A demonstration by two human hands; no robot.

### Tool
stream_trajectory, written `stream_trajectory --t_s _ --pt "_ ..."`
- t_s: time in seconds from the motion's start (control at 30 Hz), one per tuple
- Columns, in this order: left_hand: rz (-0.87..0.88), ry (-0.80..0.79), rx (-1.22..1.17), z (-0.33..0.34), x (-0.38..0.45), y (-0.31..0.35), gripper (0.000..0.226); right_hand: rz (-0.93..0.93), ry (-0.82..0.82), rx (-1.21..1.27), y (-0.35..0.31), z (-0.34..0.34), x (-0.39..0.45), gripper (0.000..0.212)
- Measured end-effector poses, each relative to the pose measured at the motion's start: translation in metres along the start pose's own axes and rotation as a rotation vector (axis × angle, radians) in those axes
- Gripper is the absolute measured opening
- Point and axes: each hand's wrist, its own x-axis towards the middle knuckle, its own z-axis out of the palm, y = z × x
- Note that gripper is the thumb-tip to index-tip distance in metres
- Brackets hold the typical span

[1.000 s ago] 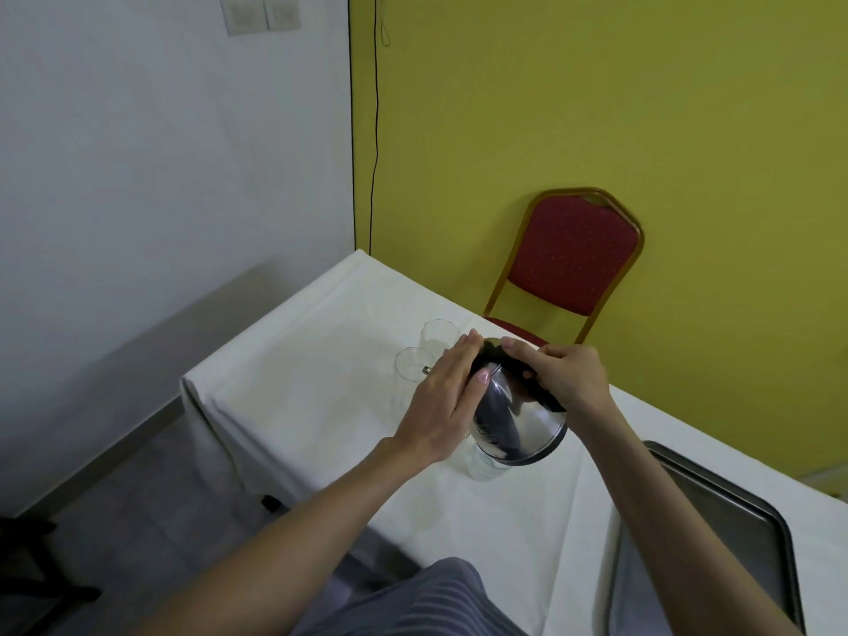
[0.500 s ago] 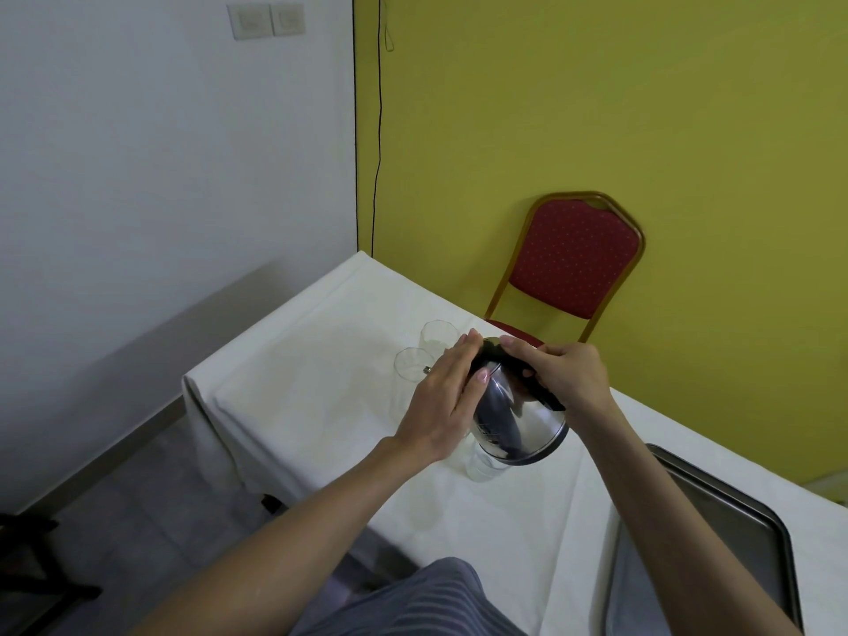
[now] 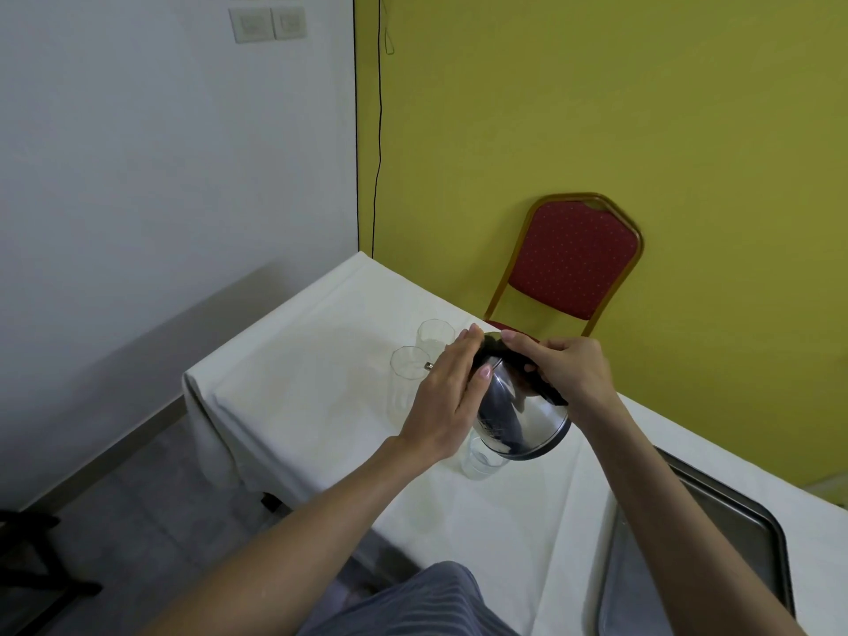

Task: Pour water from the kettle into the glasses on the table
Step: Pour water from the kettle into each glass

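On the worktop [image 3: 293,397] stand three glasses [image 3: 433,335] [image 3: 408,362] [image 3: 477,461], one kettle [image 3: 518,415] held above them by two hands [image 3: 447,401] [image 3: 566,374], one tray [image 3: 716,543] at the right edge, and one chair [image 3: 569,263] beyond.

Table [image 3: 293,397] under white cloth — three glasses [image 3: 406,362], metal tray [image 3: 716,543] at right edge

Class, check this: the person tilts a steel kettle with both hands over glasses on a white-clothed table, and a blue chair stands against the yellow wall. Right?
Not quite: the head view shows the chair is red, not blue. The rest stands.
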Motion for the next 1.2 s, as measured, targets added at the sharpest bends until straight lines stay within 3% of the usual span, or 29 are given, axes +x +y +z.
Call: stream_trajectory --t_s 1.2 --pt "-0.006 0.05 0.018 0.012 0.007 0.018 0.057 -0.112 -0.027 -0.071 -0.015 -0.02 0.007 0.058"
